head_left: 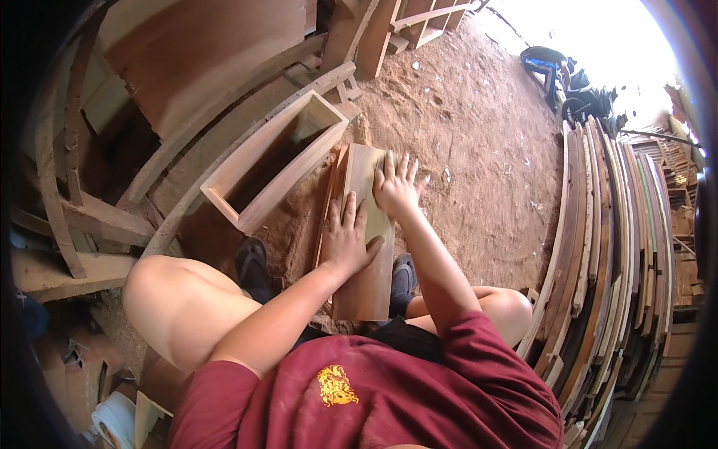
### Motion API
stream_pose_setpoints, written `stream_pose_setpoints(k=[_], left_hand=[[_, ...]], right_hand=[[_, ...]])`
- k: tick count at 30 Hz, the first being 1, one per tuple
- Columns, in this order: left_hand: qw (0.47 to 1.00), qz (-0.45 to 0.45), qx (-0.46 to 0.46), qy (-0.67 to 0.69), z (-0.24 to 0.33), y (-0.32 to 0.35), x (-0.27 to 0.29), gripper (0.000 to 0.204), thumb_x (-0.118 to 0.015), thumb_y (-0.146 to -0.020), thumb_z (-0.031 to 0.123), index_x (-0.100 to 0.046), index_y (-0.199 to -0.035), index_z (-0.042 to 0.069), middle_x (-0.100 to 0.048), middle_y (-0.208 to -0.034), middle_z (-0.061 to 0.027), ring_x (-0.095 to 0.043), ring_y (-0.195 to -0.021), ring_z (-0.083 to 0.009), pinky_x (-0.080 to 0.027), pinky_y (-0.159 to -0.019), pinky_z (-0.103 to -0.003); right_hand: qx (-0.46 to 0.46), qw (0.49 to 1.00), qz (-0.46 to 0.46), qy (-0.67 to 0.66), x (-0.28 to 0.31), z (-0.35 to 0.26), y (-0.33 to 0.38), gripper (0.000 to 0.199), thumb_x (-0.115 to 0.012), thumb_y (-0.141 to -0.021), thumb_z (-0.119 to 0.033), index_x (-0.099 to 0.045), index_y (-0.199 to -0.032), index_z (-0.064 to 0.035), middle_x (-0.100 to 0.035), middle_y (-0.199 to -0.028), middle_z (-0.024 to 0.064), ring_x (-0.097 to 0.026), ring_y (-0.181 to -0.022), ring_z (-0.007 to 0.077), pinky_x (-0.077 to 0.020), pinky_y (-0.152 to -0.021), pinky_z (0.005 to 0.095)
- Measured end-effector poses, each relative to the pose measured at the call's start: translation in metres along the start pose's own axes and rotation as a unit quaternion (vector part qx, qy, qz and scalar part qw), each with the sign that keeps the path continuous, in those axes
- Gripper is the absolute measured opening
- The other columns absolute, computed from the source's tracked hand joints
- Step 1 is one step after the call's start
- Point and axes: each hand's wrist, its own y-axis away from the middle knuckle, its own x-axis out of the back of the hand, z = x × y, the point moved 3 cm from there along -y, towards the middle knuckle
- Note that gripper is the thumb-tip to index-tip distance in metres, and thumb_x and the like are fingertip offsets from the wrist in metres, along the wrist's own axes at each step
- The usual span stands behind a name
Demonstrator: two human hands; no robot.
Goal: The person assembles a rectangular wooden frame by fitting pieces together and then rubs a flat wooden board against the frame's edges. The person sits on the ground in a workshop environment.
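Observation:
A long wooden panel (365, 288) lies lengthwise in front of me, between my feet, with reddish wooden edges along its left side. It may be one face of a box; the underside is hidden. My left hand (347, 241) rests on its left part, fingers stretched out and thumb apart. Farther up, my right hand (399, 187) lies at the right edge near the far end, its fingers spread. Neither hand grips anything. To the left stands an open rectangular wooden box (280, 196), hollow and dark inside.
Sandy, sawdust-covered ground (479, 165) stretches ahead. Long planks (598, 247) are stacked on the right. Wooden frames (176, 165) and a large brown panel (209, 67) stand at the left. A motorbike (572, 90) is at the far right. Sandals (252, 258) are on my feet.

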Motion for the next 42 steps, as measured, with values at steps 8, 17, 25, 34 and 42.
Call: stream_pose_setpoints(k=[8, 17, 25, 34, 42], left_hand=[[0.999, 0.015, -0.025, 0.024, 0.001, -0.005, 0.006, 0.089, -0.067, -0.083, 0.051, -0.035, -0.150, 0.003, -0.014, -0.162, -0.0218, -0.015, -0.146, -0.0471, -0.020, -0.118, -0.059], [0.996, 0.075, -0.029, 0.036, -0.008, -0.004, 0.002, 0.079, -0.064, -0.086, 0.053, -0.041, -0.148, 0.009, -0.023, -0.161, -0.0186, -0.034, -0.140, -0.0436, -0.036, -0.113, -0.050], [0.956, -0.251, 0.150, -0.030, -0.171, 0.042, 0.005, 0.044, -0.053, -0.096, 0.042, -0.072, -0.088, 0.003, -0.068, -0.086, -0.0249, -0.067, -0.087, -0.0407, -0.052, -0.079, -0.047], [0.615, -0.590, -0.207, -0.481, -0.181, 0.164, -0.045, 0.059, -0.069, -0.077, 0.062, -0.076, -0.110, 0.014, -0.064, -0.132, -0.0027, -0.040, -0.138, -0.0238, -0.025, -0.116, -0.042], [0.747, -0.609, -0.086, -0.253, -0.196, 0.190, -0.074, 0.031, -0.067, -0.082, 0.040, -0.078, -0.100, 0.018, -0.073, -0.109, -0.0083, -0.068, -0.104, -0.0254, -0.044, -0.100, -0.048]], right_hand=[[-0.026, 0.999, -0.025, 0.034, 0.013, -0.006, -0.036, 0.064, -0.019, -0.104, -0.045, -0.003, -0.160, -0.0189, 0.002, -0.166, 0.0178, 0.005, -0.152, 0.0409, 0.0013, -0.116, 0.0672], [0.053, 0.995, 0.058, 0.067, -0.011, 0.007, -0.009, 0.063, -0.025, -0.103, -0.050, -0.017, -0.159, -0.0212, -0.014, -0.163, 0.0231, -0.010, -0.150, 0.0466, -0.0069, -0.112, 0.0735], [0.045, 0.990, 0.120, -0.065, -0.036, 0.014, -0.029, 0.061, -0.031, -0.101, -0.052, -0.025, -0.156, -0.0270, -0.019, -0.162, 0.0224, -0.017, -0.148, 0.0487, -0.0111, -0.112, 0.0731], [0.035, 0.976, 0.155, -0.148, -0.005, 0.007, -0.004, 0.061, -0.044, -0.097, -0.043, -0.033, -0.152, -0.0169, -0.038, -0.149, 0.0204, -0.040, -0.131, 0.0421, -0.0252, -0.106, 0.0706], [0.046, 0.970, 0.132, -0.200, 0.016, 0.011, 0.013, 0.049, -0.046, -0.096, -0.041, -0.049, -0.138, -0.0142, -0.045, -0.136, 0.0201, -0.047, -0.122, 0.0413, -0.0348, -0.098, 0.0644]])
